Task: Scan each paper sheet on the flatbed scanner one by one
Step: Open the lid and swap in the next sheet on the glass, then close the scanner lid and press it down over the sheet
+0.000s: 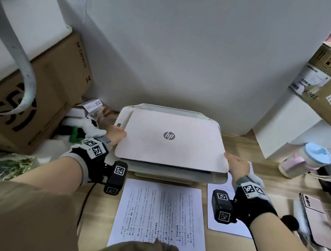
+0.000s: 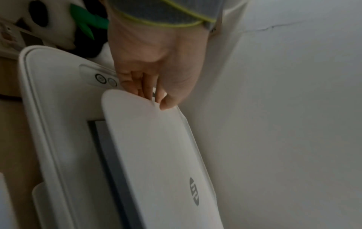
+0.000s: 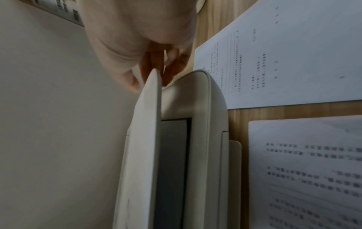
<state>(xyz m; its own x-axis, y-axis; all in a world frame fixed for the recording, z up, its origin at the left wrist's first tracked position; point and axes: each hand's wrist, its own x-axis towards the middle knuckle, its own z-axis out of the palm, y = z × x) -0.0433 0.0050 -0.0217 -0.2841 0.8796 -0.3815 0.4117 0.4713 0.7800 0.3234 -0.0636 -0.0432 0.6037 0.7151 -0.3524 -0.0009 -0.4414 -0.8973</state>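
wrist views show left hand (image 2: 154, 74) and right hand (image 3: 145, 51) pinching the raised scanner lid's (image 1: 171, 139) front corners.

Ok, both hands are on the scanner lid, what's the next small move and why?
Probably swing the lid further up: left hand and right hand pinch its front corners, it is only slightly raised over the glass, and the printed sheet waits on the desk.

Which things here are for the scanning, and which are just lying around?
For the job: scanner, its lid held by left hand and right hand, printed sheet, second sheet.
Lying about: phone, cup, cardboard box.
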